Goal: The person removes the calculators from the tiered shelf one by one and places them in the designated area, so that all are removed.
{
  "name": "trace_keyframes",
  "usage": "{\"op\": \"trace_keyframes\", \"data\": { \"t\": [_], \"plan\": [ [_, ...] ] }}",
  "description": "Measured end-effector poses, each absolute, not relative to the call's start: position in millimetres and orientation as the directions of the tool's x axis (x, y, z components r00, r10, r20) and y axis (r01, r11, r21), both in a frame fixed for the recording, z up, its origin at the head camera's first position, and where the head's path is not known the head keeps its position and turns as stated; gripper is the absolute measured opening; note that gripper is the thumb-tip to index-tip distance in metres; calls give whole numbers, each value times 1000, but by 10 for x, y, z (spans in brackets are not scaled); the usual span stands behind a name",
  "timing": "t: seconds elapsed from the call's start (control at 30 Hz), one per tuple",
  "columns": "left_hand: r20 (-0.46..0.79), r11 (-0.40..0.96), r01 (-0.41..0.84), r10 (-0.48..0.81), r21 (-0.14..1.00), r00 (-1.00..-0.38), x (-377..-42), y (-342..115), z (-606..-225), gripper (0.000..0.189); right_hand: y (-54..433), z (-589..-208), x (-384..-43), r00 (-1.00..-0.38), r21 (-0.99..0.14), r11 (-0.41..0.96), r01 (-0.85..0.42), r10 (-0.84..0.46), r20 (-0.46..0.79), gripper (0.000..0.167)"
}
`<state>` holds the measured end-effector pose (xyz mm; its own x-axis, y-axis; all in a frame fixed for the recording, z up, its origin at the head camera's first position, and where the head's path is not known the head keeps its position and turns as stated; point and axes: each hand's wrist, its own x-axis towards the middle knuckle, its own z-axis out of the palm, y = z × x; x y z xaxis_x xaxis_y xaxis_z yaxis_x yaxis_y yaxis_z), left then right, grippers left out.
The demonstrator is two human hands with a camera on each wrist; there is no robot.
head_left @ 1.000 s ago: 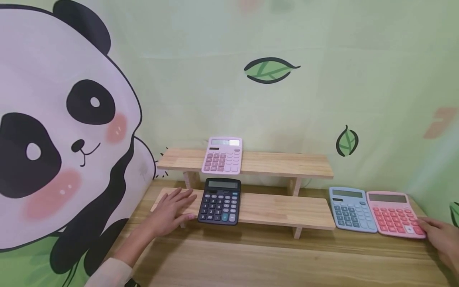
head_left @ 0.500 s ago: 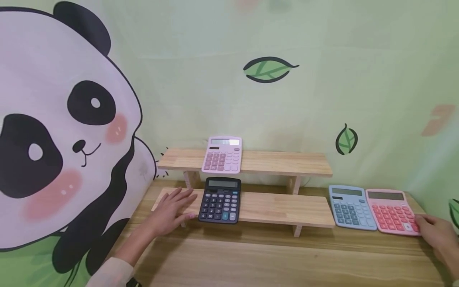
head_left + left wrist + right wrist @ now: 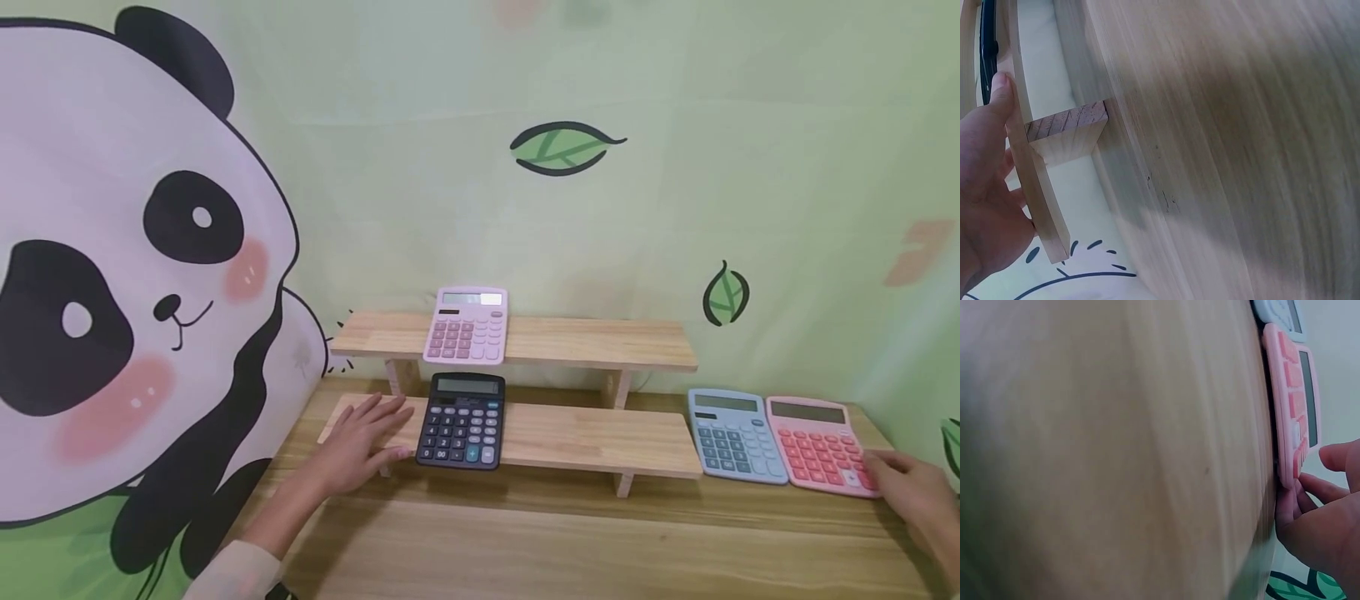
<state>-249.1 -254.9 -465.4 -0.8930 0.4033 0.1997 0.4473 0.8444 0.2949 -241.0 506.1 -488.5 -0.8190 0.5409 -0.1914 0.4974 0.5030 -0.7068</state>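
My left hand rests with spread fingers on the left end of the lower wooden shelf. Its thumb tip lies at the left edge of a black calculator on that shelf, as the left wrist view also shows from the side. At the far right, my right hand touches the right edge of a pink calculator with its fingertips. In the right wrist view the thumb stands apart from that calculator. A blue calculator lies directly left of the pink one.
A light pink calculator leans on the upper wooden shelf, behind the black one. Both shelves stand on short wooden supports on the wood-grain table. A green backdrop with a panda and leaves rises behind.
My right hand has pushed the pink calculator slightly left, closer against the blue one. The left hand and the black calculator stay in place.
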Motion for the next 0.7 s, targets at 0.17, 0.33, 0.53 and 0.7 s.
{"op": "trace_keyframes", "data": {
  "t": [0.17, 0.33, 0.53, 0.7],
  "plan": [
    [212, 837, 449, 399, 313, -892, -2484, -2533, -4676, 68, 5104, -4883, -2398, -837, -712, 518, 474, 516, -183, 66],
    [205, 834, 441, 392, 332, -897, -2482, -2556, -4656, 68, 5071, -4907, -2387, -844, -737, 498, 458, 505, -184, 67],
    [211, 836, 435, 384, 335, -899, -2453, -2592, -4664, 68, 5023, -4903, -2390, -850, -744, 500, 443, 498, -170, 68],
    [205, 830, 438, 389, 346, -898, -2477, -2552, -4664, 69, 5077, -4920, -2364, -844, -755, 482, 445, 507, -173, 66]
  ]
}}
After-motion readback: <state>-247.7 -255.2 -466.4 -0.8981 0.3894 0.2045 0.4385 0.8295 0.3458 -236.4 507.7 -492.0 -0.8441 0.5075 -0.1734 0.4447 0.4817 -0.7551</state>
